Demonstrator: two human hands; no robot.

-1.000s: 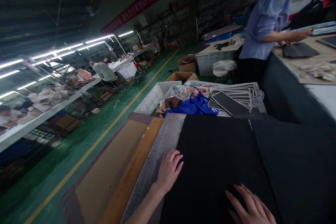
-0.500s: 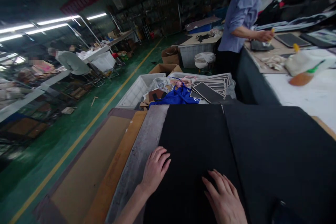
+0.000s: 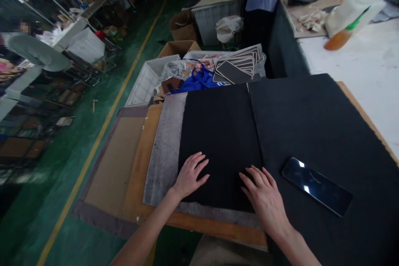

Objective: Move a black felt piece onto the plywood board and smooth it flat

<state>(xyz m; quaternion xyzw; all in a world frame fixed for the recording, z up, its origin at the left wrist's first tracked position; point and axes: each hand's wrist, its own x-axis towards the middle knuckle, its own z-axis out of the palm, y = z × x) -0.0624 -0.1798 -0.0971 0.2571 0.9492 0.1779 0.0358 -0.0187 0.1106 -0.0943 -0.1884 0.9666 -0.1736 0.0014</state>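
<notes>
Head view: left hand [image 3: 190, 176] and right hand [image 3: 262, 191], each grip open, fingers spread, on or just over the left black sheet [image 3: 218, 141], which lies on a grey board [image 3: 165, 145] on the bench [image 3: 199, 222]. A smartphone [image 3: 317, 186] rests on the adjoining right black sheet [image 3: 314, 120], beside the right hand.

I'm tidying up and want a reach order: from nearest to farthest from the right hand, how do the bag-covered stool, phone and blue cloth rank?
1. Phone: right of the right hand, on black material.
2. Blue cloth: ahead-left, past the material's far edge.
3. Bag-covered stool: ahead, beyond the cloth.
</notes>
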